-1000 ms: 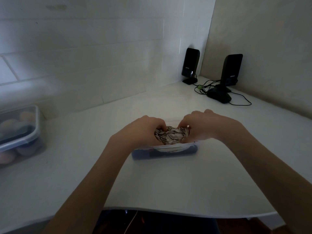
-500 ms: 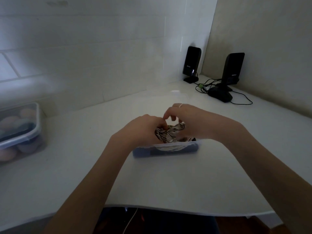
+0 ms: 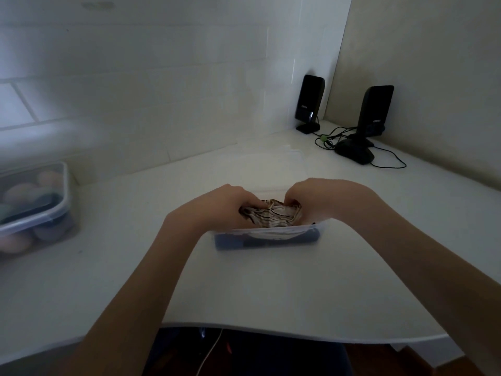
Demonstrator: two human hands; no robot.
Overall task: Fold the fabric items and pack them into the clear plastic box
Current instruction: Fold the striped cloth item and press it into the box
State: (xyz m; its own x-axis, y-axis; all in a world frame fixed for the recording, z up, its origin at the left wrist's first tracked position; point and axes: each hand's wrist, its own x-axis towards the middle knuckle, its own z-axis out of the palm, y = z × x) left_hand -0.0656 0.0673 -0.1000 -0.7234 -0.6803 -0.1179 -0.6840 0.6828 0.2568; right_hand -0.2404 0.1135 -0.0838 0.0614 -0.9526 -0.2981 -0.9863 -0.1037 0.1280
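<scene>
A small clear plastic box sits on the white table in front of me, with dark blue fabric visible through its near wall. A cream fabric with dark stripes bulges out of the top of the box. My left hand grips the left end of the striped fabric with curled fingers. My right hand grips its right end, fingertips tucked down into the cloth. Most of the box's interior is hidden by my hands.
A second lidded clear box with rolled pastel items stands at the far left. Two black speakers and tangled cables occupy the back right corner. A clear lid lies behind the box. The table's curved front edge is near me.
My right hand, lifted with fingers raised half a second ago, has come back down onto the right end of the striped fabric. My left hand has kept its hold.
</scene>
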